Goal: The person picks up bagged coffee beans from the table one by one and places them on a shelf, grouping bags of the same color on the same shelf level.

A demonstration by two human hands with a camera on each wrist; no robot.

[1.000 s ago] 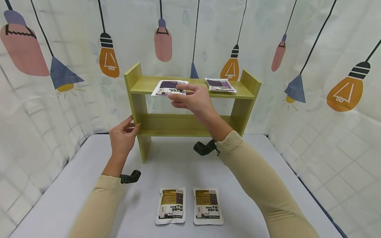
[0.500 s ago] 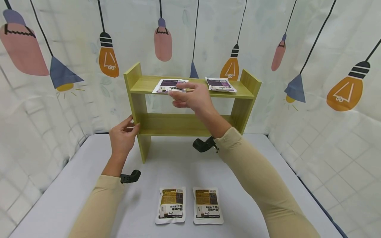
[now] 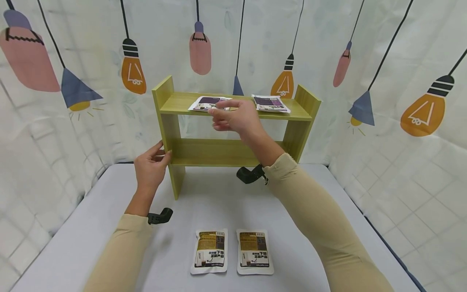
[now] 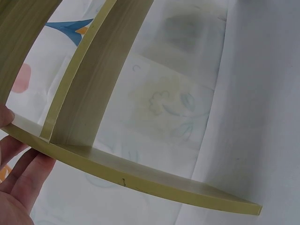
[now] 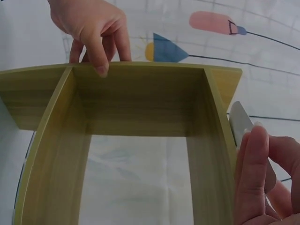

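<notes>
A two-tier yellow-green wooden shelf (image 3: 226, 152) stands on the table. My left hand (image 3: 149, 168) grips its left side panel, thumb on the inner face and fingers outside, as the left wrist view shows along the panel edge (image 4: 124, 182). At the top board, my right hand (image 3: 237, 117) pinches the near edge of a white-and-purple pouch (image 3: 204, 103), which lies nearly flat over the board's left part. Its right end is hidden behind the fingers. A similar purple pouch (image 3: 271, 104) rests on the top board further right.
Two brown-and-white pouches (image 3: 209, 251) (image 3: 254, 252) lie side by side on the white table (image 3: 168, 259) in front of the shelf. Behind hangs a white curtain (image 3: 153, 24) printed with lamps and bulbs. The shelf's raised end panels (image 3: 308, 101) border the top board.
The pouch at my right hand has been lowered and pushed slightly back, from tilted to nearly flat on the top board. My left hand keeps its hold on the shelf.
</notes>
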